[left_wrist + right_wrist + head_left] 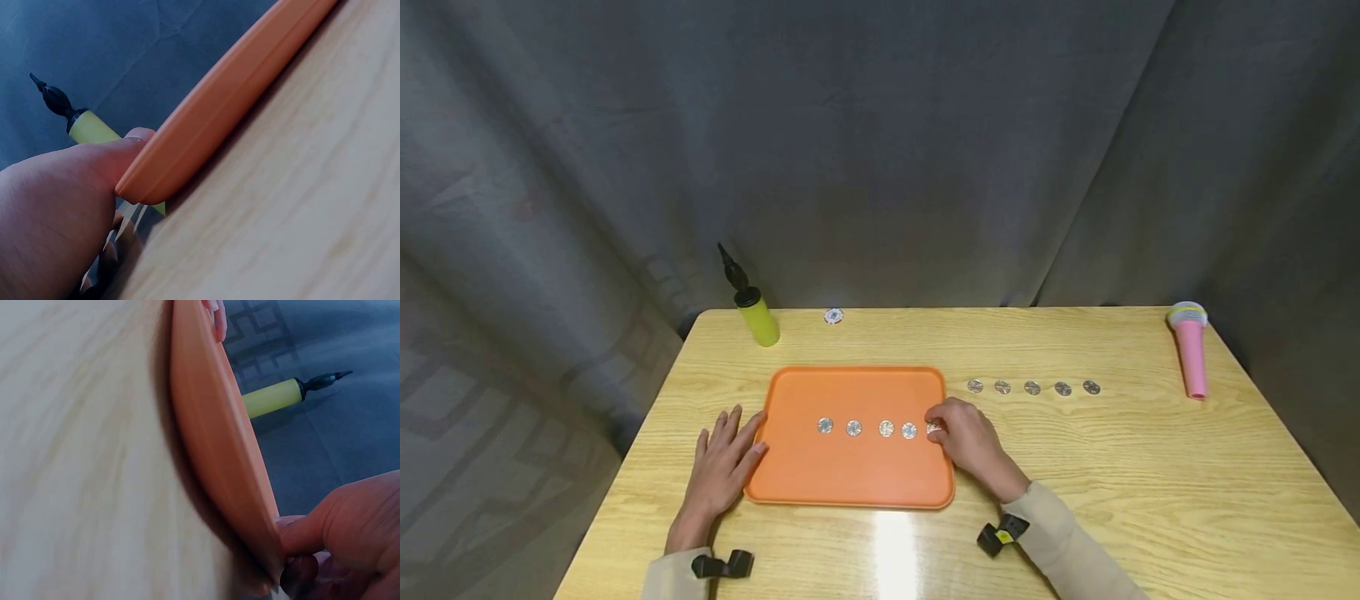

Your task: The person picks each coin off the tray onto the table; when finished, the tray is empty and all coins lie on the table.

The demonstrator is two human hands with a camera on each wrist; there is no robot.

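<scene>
An orange tray (850, 486) lies on the table with several silver coins (853, 428) in a row across it. My left hand (722, 467) rests at the tray's left side, fingers spread, fingertips on the rim. In the left wrist view its thumb (119, 156) lies against the tray's edge. My right hand (972, 440) reaches over the right rim, thumb and forefinger pinching the rightmost coin (933, 428), which they partly cover. The right wrist view shows the curled fingers (306, 534) at the rim, with the coin hidden there.
Several more silver coins (1032, 387) form a row on the table, right of the tray. Behind the tray stand a yellow-green hand pump (760, 323) with a black nozzle and, lying flat, a poker chip (833, 316). A pink toy microphone (1192, 358) lies near the right edge.
</scene>
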